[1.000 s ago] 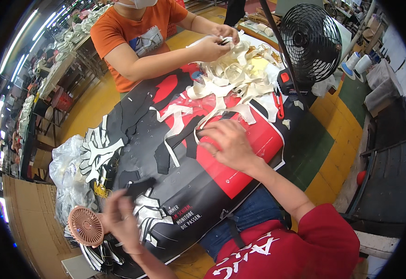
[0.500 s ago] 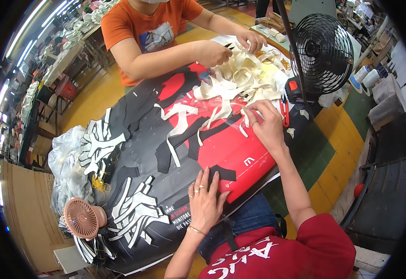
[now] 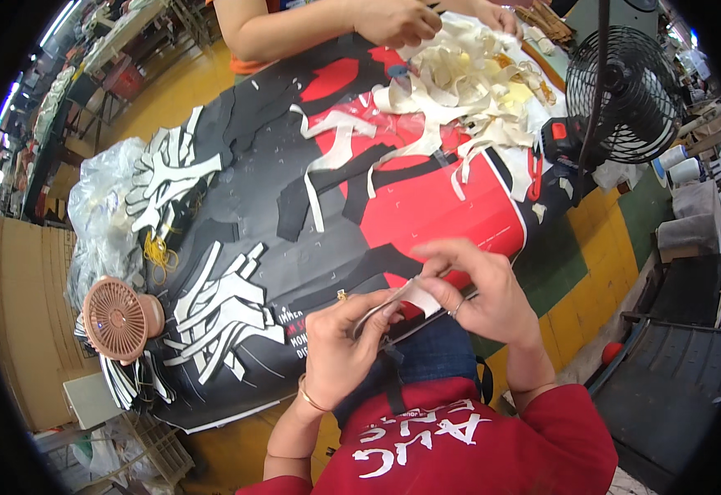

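Observation:
Close to the near table edge, my left hand is pinched on a folded piece of fabric, white on one face and greyish along its edge. My right hand grips the other end between thumb and fingers, so the piece spans both hands. Just beyond them a dark cut piece lies flat on the black and red sheet. Farther off, cream cut strips rest on the sheet. Left of my hands is a pile of white, dark-edged pieces.
Across the table a co-worker's hand is over a heap of cream scraps. A black fan and red-handled cutter are at right. A small pink fan, a second white pile and plastic bags stand left.
My left hand has lifted off the dark piece, and my right hand has drawn back from the cream strips. Both now meet near me, holding the folded fabric piece. The view has shifted.

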### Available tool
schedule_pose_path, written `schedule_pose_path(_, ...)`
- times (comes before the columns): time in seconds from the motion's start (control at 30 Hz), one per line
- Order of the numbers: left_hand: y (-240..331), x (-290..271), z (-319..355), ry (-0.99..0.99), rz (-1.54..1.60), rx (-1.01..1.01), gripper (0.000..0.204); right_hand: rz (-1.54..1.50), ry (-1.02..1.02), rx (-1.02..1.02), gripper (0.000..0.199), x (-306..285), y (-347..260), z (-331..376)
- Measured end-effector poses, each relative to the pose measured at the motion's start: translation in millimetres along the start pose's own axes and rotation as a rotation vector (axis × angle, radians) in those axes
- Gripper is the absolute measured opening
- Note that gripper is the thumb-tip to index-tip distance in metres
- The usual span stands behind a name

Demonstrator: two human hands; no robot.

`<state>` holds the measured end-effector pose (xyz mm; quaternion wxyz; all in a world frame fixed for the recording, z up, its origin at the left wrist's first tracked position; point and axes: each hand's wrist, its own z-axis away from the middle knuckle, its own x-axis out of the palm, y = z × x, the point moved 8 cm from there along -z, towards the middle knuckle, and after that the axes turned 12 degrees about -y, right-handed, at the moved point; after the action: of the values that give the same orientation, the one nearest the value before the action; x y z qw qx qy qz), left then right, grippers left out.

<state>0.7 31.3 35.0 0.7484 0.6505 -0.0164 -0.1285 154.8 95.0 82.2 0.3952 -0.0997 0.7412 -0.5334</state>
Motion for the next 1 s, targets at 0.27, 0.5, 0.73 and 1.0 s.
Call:
schedule_pose_path(0.27,-55.9,-1.5,10.2,-0.063,0.540,-0.301,0.026,-0.518,-0.095,0.221,0.054,55.2,40.6,7.9)
schedule_pose_path(0.5,-41.4,-24.9,2.4,0.238,-0.004,-0.038,0.024,-0.307,0.133,0.259,0.030,54.2,58.4,10.7)
schedule_pose_path(0.73,-38.4,-27.8,-36.3,0.165,-0.204,-0.063,0.011,-0.123,0.177,0.371,0.024,42.4,80.1,-2.7)
schedule_pose_path(1.0,-37.4,-25.5,-41.0,0.117,-0.349,-0.105,0.013,-0.221,0.195,0.457,0.029,45.6,95.4,-5.7)
